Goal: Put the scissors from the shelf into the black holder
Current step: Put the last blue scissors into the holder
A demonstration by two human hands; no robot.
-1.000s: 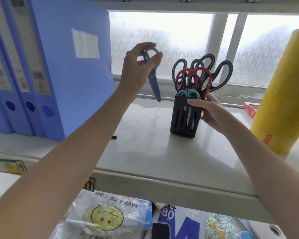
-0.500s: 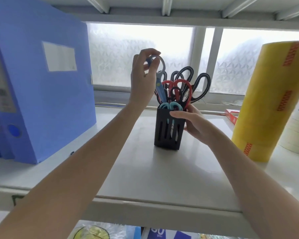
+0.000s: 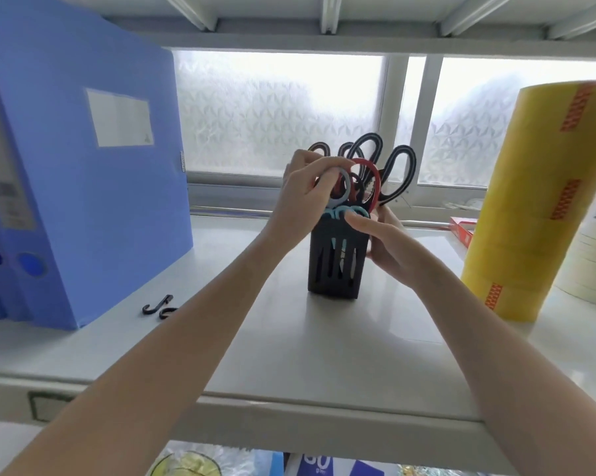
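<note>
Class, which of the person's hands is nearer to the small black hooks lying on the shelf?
Left. The left hand is above and right of the black hooks; the right hand is farther right, beside the black holder.

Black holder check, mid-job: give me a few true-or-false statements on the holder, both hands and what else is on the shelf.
1. The black holder stands upright on the shelf. True.
2. The left hand grips a pale blue scissors handle at the holder's top. True.
3. The right hand rests flat on the shelf, away from the holder. False: it touches the holder's side and rim.
4. The holder contains only one pair of scissors. False: several black, red and teal handles stick out.
5. The yellow tape rolls stand to the right of the holder. True.
</note>
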